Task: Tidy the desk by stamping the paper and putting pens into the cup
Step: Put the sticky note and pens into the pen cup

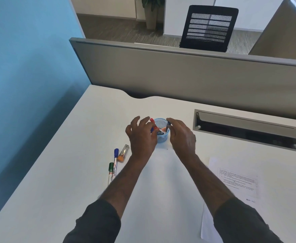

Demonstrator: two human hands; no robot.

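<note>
We have both hands at the blue mesh cup (161, 137), mid-bench. Left hand (141, 137) fingers (135, 121) spread open beside the rim, touching pens there; right hand (182, 135) fingers curled around a dark pen (168, 126) standing in the cup.

Risk, as we judge it: the cup looks light and the pens lean, so a nudge from either hand could tip it and spill them.

Count: one cup; at least three pens inside, exact number hidden; three loose pens on the bench — blue-capped (115, 156), green-capped (110, 171), clear with orange end (123, 153). Two papers: blank sheet (163, 181), printed sheet (238, 183). No stamp seen.
</note>
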